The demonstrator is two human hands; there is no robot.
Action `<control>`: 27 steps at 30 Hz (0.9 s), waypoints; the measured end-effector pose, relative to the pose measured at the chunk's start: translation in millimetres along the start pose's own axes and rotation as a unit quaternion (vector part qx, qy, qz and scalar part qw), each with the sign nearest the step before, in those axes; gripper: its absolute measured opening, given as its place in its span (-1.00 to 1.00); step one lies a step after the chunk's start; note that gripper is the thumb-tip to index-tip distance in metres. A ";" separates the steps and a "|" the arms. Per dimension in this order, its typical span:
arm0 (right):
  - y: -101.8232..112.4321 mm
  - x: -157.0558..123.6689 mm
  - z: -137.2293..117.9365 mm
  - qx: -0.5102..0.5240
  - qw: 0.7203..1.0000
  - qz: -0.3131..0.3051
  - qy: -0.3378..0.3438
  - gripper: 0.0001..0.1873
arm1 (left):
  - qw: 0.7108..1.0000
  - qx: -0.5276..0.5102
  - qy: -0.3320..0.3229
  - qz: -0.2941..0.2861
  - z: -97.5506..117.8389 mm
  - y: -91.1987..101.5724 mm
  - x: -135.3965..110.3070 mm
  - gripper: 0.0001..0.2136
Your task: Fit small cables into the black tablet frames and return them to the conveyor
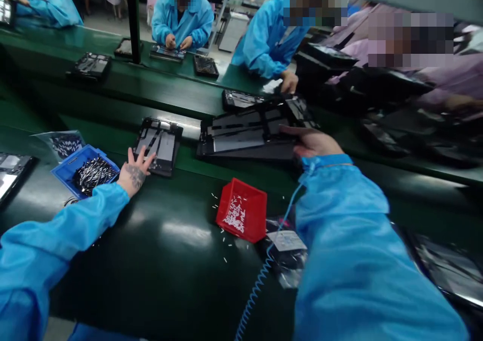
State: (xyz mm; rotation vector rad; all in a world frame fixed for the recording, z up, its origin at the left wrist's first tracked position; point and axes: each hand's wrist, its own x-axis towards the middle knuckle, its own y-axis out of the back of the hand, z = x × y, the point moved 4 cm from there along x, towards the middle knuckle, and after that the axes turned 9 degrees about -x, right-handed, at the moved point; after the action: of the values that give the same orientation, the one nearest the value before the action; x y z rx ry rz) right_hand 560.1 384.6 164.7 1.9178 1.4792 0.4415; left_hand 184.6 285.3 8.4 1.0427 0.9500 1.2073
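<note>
Two hands: both reach forward over a dark green bench [158, 260], each in a blue sleeve.
Left hand [135, 172]: fingers spread wide and flat, tips resting on the near edge of a small black tray [160, 142]; it grips nothing.
Right hand [311, 142]: fingers extended and close together, laid on the near right corner of a large black panel [249, 135]; whether the thumb hooks under the edge cannot be told.
Large black panel: lies flat at the belt's near edge, just right of the small black tray, not touching it.
Blue bin [85, 170]: just left of the left hand, holding dark small parts.
Red bin [243, 210]: tilted, between the arms, white small parts inside and scattered beside it.
Coiled blue cord [264, 273]: runs from the right wrist down the bench.
Co-workers: blue and pink coats across the line, hands at their own trays.
</note>
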 end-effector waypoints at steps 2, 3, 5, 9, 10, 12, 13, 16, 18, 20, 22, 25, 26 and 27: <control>11.4 -15.5 1.0 0.101 0.992 -0.023 -0.077 -0.70 | 1.000 -0.015 0.015 -0.023 -8.8 -0.2 31.7 -0.46; 14.2 -24.3 2.1 0.142 0.983 -0.041 -0.112 -0.72 | 0.999 -0.019 0.018 -0.032 -11.8 -0.7 45.2 -0.45; 13.4 -42.1 0.9 0.167 0.974 -0.078 -0.129 -0.78 | 0.999 -0.026 0.012 -0.039 -16.1 1.4 65.4 -0.46; -33.4 -78.8 -10.2 0.133 0.944 -0.290 -0.086 -0.79 | 0.999 -0.039 -0.010 -0.027 -25.7 32.5 67.4 -0.45; -52.2 -88.4 -13.4 0.119 0.923 -0.358 -0.073 -0.77 | 0.998 -0.051 -0.022 -0.003 -27.9 46.8 57.2 -0.44; -91.9 -106.9 -18.8 0.078 0.871 -0.482 -0.045 -0.68 | 0.991 -0.096 -0.055 0.069 -29.2 76.0 20.9 -0.44; -111.3 -114.9 -20.4 0.053 0.843 -0.534 -0.030 -0.64 | 0.983 -0.127 -0.068 0.111 -28.0 87.1 -4.6 -0.47; -163.3 -130.7 -20.6 -0.023 0.780 -0.625 0.016 -0.62 | 0.953 -0.249 -0.040 0.169 -16.6 84.8 -96.5 -0.60; -190.9 -131.9 -18.0 -0.098 0.780 -0.615 0.061 -0.67 | 0.942 -0.311 0.020 0.124 -2.2 52.9 -154.5 -0.59; -210.3 -127.6 -16.9 -0.203 0.803 -0.546 0.127 -0.71 | 0.941 -0.326 0.032 0.087 15.8 17.6 -200.1 -0.45; -220.2 -125.6 -18.8 -0.285 0.815 -0.471 0.182 -0.69 | 0.945 -0.325 0.002 0.029 32.3 -11.5 -229.4 -0.21; -214.2 -137.4 -19.4 -0.320 0.830 -0.404 0.212 -0.54 | 0.951 -0.308 -0.035 -0.011 43.7 -35.1 -248.4 0.05; -205.6 -145.3 -16.7 -0.320 0.845 -0.368 0.218 -0.48 | 0.954 -0.297 -0.039 -0.007 44.5 -39.6 -249.8 0.06; -194.1 -155.7 -10.9 -0.315 0.864 -0.325 0.220 -0.42 | 0.959 -0.282 -0.037 0.006 44.5 -43.3 -249.6 0.04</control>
State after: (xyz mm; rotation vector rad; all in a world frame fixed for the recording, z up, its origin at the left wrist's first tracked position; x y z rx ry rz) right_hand 366.8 267.1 60.4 0.7617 1.8511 0.9340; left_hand 207.9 30.3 -16.2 0.6284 0.4897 1.3343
